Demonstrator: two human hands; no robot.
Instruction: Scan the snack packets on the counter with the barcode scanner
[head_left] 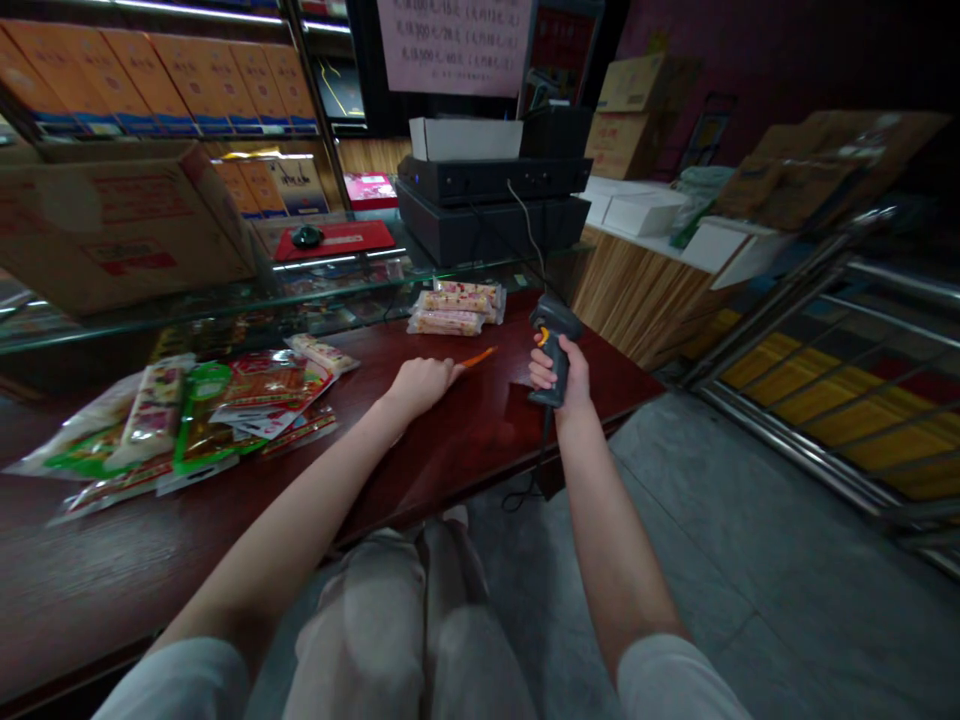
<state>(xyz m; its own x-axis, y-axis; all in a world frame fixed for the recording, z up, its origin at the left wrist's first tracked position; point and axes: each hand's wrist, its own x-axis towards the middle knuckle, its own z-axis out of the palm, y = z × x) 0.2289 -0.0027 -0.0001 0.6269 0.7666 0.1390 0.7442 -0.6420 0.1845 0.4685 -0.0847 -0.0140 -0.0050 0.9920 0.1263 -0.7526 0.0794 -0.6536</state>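
My right hand is wrapped round the grip of a barcode scanner, dark grey with a yellow trigger. It is held above the right end of the dark red counter, its head turned to the left. Closed on a thin orange item, my left hand is just over the counter; only a slim edge of that item shows, so its kind is unclear. Behind it lies a small stack of wrapped nougat bars. To the left is a pile of snack packets with another wrapped bar on top.
At the back, a glass display case carries a cardboard box, a red mat with a mouse, and a black cash drawer. A metal rack stands right. The scanner's cable hangs from behind.
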